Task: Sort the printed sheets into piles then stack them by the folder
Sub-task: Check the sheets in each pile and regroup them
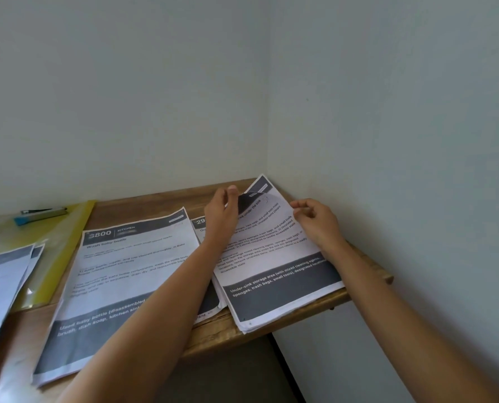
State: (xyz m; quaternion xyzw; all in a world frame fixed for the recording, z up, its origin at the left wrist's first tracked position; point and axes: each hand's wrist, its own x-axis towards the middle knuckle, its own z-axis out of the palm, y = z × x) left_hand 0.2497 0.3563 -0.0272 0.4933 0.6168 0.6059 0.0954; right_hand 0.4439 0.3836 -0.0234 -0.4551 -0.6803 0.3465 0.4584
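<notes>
In the head view, right of centre, the top sheet (pixel 274 251) of the right pile (pixel 283 308) is held by both hands at its far end. The left hand (pixel 222 212) pinches the sheet's far left corner, fingers curled over the dark header band. The right hand (pixel 319 221) pinches its far right edge between thumb and fingertips. The far end is lifted and bent up off the pile, while the near end with the dark footer band lies flat. Its long axis runs from the table's (pixel 213 337) near edge up towards the wall corner (pixel 267 112), header end farthest away. The pile overhangs the table's near edge. Just left of it, partly under the left forearm, lies the middle sheet (pixel 132 257) headed "3800", its long axis parallel and its header also far. At the frame's left edge is the left pile (pixel 4 277), resting on the yellow folder (pixel 70 245), which carries pens (pixel 40 215) at its far end.
</notes>
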